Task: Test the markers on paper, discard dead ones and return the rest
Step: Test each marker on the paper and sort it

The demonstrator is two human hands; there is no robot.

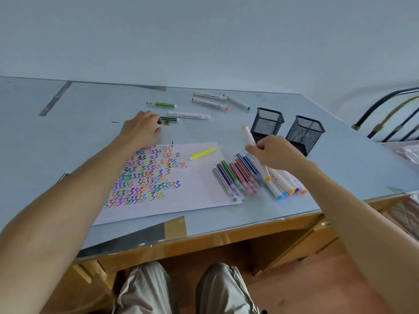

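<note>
Two hands over the table [79,98]. Left hand [141,128] lies knuckles-up beyond the far-left corner of the paper [195,184], fingers curled at the end of a dark green marker [170,119]; can't tell whether it grips or only touches it, fingertips hidden. Right hand [275,152] pinches a white marker w/ yellow cap [248,135], cap end pointing up and away. Just behind that hand: 2 black mesh cups [268,122], side by side; insides not visible. Under and in front of the right hand: a fanned row of approx 8 thin colored markers [235,177] on the paper's right edge, plus approx 6 thick white markers [280,184] beside them, partly covered by the wrist, so counts are rough. Between the hands: 1 yellow highlighter [204,153] on the paper. Beyond the left hand: 1 light green marker [163,104], 1 white marker w/ peach tip [188,115]; further right, 3 more white markers [210,103] in a loose cluster. Paper carries rows of zigzag test marks [145,177], its far-left part hidden by the left forearm. Labels too blurred to read.
</note>
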